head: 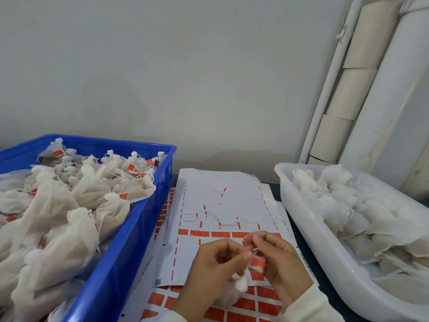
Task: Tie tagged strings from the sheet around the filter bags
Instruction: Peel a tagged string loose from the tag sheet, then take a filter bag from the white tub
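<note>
— What is the person holding down there?

— A small white filter bag, bunched up between both hands just above the sheet. The left hand is curling its fingers around the neck of the bag, and most of the bag is hanging below that hand.

— And the other hand?

— The right hand is pinching a tagged string; the orange tag is sitting right at its fingertips, touching the top of the bag. It is blurred, so I cannot tell how the string is running.

— Where are the rest lying?

— Tied bags with orange tags are piling in the blue crate on the left. Plain ones are sitting in the white tub on the right. Loose strings are lying on the sheet between them.
</note>
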Available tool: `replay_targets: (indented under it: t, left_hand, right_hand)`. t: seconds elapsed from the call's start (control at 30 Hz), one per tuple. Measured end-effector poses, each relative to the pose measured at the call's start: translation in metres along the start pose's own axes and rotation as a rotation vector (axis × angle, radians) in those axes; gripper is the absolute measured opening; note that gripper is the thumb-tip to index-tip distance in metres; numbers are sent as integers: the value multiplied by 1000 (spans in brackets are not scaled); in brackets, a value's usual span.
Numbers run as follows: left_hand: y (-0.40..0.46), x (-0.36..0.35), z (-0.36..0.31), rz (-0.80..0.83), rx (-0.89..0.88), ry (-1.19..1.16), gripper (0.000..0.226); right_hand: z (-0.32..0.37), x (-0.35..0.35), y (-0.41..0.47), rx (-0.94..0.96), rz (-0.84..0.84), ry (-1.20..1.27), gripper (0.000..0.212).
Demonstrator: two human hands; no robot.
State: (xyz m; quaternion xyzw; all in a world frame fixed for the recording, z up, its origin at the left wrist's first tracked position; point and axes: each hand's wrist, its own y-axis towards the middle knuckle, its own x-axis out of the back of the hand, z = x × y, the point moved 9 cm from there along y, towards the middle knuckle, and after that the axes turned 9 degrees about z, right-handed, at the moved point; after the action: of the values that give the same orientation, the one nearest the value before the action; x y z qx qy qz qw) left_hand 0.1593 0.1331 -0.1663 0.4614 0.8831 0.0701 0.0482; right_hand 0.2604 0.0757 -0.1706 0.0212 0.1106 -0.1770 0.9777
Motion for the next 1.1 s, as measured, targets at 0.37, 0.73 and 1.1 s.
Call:
replay_targets:
  t: [0.37, 0.73, 1.1]
  left_hand:
    - [-1, 33, 14, -237, 81, 144, 9]
    - [-6, 39, 29, -239, 189, -18, 15]
    - [-15, 26, 13, -159, 142, -70, 6]
  right_hand:
    - [8, -26, -21, -57, 574, -1157, 42]
    - [-13, -45, -28, 276, 561, -1234, 14]
    - [9, -19, 2, -20, 9, -765, 13]
